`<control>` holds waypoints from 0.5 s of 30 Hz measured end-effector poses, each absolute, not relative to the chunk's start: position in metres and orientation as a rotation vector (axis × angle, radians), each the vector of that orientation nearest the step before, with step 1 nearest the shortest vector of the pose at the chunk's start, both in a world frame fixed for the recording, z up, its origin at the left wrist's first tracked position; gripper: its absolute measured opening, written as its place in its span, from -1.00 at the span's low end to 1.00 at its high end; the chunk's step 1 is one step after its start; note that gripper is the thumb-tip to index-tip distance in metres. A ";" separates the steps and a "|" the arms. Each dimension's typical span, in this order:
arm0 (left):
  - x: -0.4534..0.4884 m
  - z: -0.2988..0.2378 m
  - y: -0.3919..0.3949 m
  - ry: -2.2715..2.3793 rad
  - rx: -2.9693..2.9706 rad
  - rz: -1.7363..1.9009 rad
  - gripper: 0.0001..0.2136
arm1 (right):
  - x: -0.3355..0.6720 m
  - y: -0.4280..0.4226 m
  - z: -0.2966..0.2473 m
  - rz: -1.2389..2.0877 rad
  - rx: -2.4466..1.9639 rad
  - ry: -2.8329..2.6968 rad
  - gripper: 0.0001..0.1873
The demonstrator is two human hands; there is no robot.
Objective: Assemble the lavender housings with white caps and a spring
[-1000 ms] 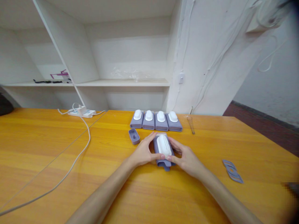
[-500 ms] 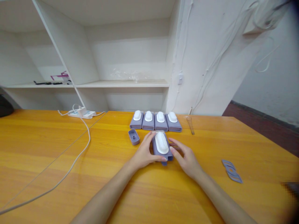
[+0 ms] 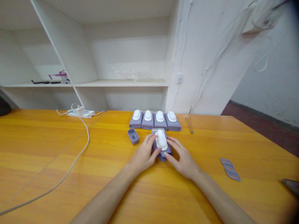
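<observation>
On the table in front of me lies a purple-grey plastic case [image 3: 168, 150] with a white ribbed oval piece [image 3: 161, 140] on its top. My left hand [image 3: 145, 152] grips it from the left, fingertips on the upper side of the white piece and thumb by its lower edge. From the right, my right hand [image 3: 183, 158] holds the case, with its fingers along the side and its thumb at the near end. Beyond my left hand sits a small purple-grey open cup-like part [image 3: 133, 137].
Several like cases [image 3: 147, 120] with white tops stand in a row behind. To their right lies a coil spring [image 3: 189, 125]. A flat slotted purple-grey plate [image 3: 230, 169] rests at right. A power strip [image 3: 86, 114] and a white cable [image 3: 79, 155] occupy the left.
My left fingers and thumb have shifted from the case's side and near end onto the white piece. My right thumb has moved down to the near end of the case.
</observation>
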State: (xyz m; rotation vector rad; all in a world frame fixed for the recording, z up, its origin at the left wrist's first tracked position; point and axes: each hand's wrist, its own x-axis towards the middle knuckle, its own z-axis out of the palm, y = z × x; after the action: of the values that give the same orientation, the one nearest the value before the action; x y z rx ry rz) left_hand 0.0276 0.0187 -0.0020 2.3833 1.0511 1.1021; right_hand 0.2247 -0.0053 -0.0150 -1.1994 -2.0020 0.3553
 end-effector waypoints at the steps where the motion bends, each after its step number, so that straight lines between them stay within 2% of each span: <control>1: 0.027 -0.002 0.019 1.075 2.399 1.118 -0.64 | 0.225 -0.005 -0.016 0.347 -1.204 -1.992 -0.52; 6: 0.023 -0.004 0.025 1.468 2.496 1.193 -0.75 | 0.225 -0.003 -0.019 0.263 -1.214 -1.894 -0.75; 11: 0.019 -0.009 0.030 2.016 2.513 1.108 -0.72 | 0.225 -0.002 -0.017 0.243 -1.219 -1.868 -0.81; 15: 0.018 -0.011 0.032 2.071 2.550 0.966 -0.72 | 0.225 -0.003 -0.016 0.232 -1.195 -1.845 -0.86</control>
State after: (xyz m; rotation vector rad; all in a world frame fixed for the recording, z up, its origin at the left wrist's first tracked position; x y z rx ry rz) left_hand 0.0177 0.0319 -0.0115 2.5504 2.0707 0.9655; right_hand 0.2250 -0.0029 -0.0156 -1.1946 -1.8450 0.2322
